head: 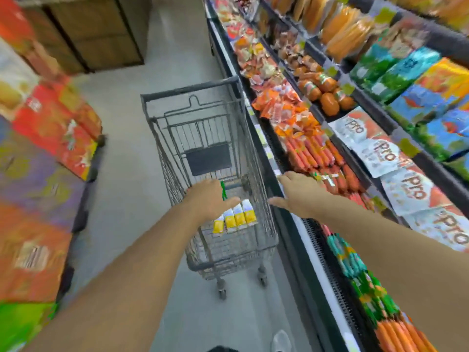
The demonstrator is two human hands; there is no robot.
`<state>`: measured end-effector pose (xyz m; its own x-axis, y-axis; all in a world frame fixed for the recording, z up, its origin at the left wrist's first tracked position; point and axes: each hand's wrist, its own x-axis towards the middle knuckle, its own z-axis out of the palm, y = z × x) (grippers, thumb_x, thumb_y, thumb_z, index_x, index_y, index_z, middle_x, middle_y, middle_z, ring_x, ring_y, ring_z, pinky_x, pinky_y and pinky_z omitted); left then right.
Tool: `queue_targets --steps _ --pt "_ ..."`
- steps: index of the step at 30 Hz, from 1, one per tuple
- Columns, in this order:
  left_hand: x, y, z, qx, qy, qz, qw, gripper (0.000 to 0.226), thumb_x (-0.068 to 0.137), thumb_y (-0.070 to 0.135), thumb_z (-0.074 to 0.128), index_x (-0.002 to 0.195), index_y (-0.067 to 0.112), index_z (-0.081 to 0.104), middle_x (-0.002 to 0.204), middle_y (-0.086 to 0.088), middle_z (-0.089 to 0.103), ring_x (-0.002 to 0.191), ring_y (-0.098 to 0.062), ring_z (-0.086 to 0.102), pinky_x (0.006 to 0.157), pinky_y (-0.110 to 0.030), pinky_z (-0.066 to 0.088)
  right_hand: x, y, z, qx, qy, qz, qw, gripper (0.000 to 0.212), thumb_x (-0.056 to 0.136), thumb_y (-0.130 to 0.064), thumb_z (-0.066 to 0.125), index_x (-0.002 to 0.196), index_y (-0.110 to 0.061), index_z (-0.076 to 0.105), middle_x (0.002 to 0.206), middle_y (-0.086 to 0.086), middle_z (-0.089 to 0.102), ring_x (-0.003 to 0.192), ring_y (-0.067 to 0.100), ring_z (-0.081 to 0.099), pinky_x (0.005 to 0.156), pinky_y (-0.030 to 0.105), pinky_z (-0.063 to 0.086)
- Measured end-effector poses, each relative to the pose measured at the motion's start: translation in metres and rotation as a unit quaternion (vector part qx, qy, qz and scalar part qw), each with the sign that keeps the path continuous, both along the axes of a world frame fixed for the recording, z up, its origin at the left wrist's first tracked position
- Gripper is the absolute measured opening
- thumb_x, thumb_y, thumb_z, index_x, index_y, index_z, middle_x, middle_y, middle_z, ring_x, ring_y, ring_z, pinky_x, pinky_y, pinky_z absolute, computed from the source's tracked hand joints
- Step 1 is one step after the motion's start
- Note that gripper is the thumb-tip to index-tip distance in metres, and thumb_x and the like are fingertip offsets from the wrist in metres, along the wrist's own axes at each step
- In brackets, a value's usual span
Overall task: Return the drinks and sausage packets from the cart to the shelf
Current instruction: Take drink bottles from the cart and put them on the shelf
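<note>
A grey wire cart [256, 158] stands in the aisle beside the chilled shelf [291, 224]. Several yellow-and-white drink cartons [234, 217] stand in a row in the cart's near end. My left hand [209, 199] reaches over the cart just above the cartons, its thumb out and its fingertips hidden; a small green strip [223, 190] shows beside it. My right hand [295, 193] hovers with spread fingers over the shelf's front edge and holds nothing. Red sausage packets [314, 152] lie on the shelf just beyond it. The picture is blurred.
The shelf on the right holds orange packets [286, 107], round sausages [327, 95], white "Pro" bags [380, 148] and green and blue bags [406, 77]. Stacked red and orange boxes [55, 123] line the left. Wooden crates [96, 31] stand at the aisle's far end.
</note>
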<state>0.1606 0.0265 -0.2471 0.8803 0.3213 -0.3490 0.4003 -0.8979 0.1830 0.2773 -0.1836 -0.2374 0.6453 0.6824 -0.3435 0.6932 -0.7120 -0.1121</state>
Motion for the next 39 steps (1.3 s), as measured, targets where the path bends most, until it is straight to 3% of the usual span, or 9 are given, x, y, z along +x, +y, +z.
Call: queue_targets --steps 3,5,10,14,21,25,32,36,39 --pt "0.001 0.035 -0.033 0.0 0.007 0.022 1.0 0.106 0.056 0.094 0.02 0.118 0.016 0.058 0.113 -0.012 0.064 0.101 -0.032 0.061 0.086 -0.044 0.052 0.004 0.043 -0.023 -0.003 0.012 0.026 1.0 0.072 0.091 -0.062 0.049 0.137 -0.006 0.044 0.137 0.016 0.048 0.125 0.035 0.048 0.1 0.045 0.042" --pt "-0.001 0.055 -0.051 -0.01 0.016 0.027 0.999 0.112 0.057 0.096 0.015 0.123 0.016 0.058 0.116 -0.013 0.062 0.106 -0.033 0.058 0.089 -0.044 0.05 0.005 0.069 -0.04 -0.007 0.022 0.032 0.999 0.072 0.09 -0.063 0.049 0.135 -0.007 0.046 0.134 0.016 0.051 0.124 0.035 0.05 0.099 0.046 0.044" --pt "-0.001 0.1 -0.078 -0.052 0.06 0.041 0.996 0.074 0.082 0.076 0.044 0.118 0.013 0.055 0.116 -0.01 0.056 0.107 -0.029 0.055 0.09 -0.041 0.048 0.009 0.122 -0.079 -0.027 0.037 0.026 0.999 0.074 0.088 -0.067 0.047 0.135 -0.01 0.045 0.131 0.012 0.051 0.121 0.033 0.051 0.097 0.045 0.044" --pt "0.015 0.125 -0.115 -0.085 0.074 0.02 0.993 0.082 0.081 0.078 0.04 0.128 0.011 0.05 0.127 -0.008 0.054 0.115 -0.03 0.052 0.095 -0.044 0.047 0.017 0.154 -0.115 -0.044 0.051 -0.001 0.998 0.074 0.088 -0.067 0.046 0.137 -0.012 0.043 0.134 0.01 0.051 0.122 0.032 0.051 0.096 0.044 0.044" --pt "0.043 0.135 -0.194 -0.156 0.094 0.044 0.982 0.072 0.085 0.066 0.052 0.129 0.009 0.05 0.13 -0.013 0.052 0.12 -0.032 0.049 0.098 -0.042 0.044 0.041 0.191 -0.184 -0.073 0.089 -0.037 0.993 0.064 0.089 -0.062 0.05 0.131 -0.014 0.047 0.13 0.009 0.053 0.119 0.031 0.052 0.093 0.041 0.042" --pt "0.055 0.135 -0.25 -0.184 0.097 0.062 0.976 0.07 0.087 0.064 0.052 0.135 0.013 0.048 0.132 -0.013 0.054 0.12 -0.032 0.051 0.098 -0.04 0.044 0.062 0.202 -0.231 -0.085 0.115 -0.055 0.988 0.07 0.091 -0.06 0.05 0.14 -0.01 0.042 0.139 0.012 0.048 0.127 0.031 0.048 0.101 0.042 0.042" --pt "0.087 0.132 -0.354 -0.218 0.133 0.164 0.953 0.071 0.086 0.061 0.055 0.133 0.008 0.048 0.134 -0.015 0.054 0.122 -0.033 0.05 0.098 -0.037 0.042 0.1 0.213 -0.334 -0.114 0.168 -0.08 0.976 0.074 0.089 -0.054 0.058 0.143 -0.006 0.037 0.142 0.016 0.044 0.128 0.034 0.047 0.101 0.043 0.043" --pt "0.101 0.128 -0.404 -0.231 0.133 0.213 0.94 0.069 0.087 0.059 0.055 0.13 0.005 0.05 0.129 -0.014 0.056 0.119 -0.033 0.052 0.091 -0.037 0.045 0.122 0.215 -0.392 -0.129 0.175 -0.102 0.971 0.062 0.083 -0.043 0.072 0.125 -0.003 0.049 0.13 0.018 0.051 0.12 0.035 0.051 0.098 0.041 0.045" --pt "0.107 0.124 -0.436 -0.227 0.143 0.245 0.932 0.068 0.088 0.054 0.055 0.134 0.005 0.045 0.132 -0.015 0.052 0.122 -0.032 0.048 0.096 -0.04 0.044 0.132 0.216 -0.426 -0.131 0.173 -0.118 0.969 0.055 0.085 -0.032 0.072 0.125 -0.004 0.046 0.127 0.018 0.049 0.118 0.035 0.051 0.095 0.042 0.046"
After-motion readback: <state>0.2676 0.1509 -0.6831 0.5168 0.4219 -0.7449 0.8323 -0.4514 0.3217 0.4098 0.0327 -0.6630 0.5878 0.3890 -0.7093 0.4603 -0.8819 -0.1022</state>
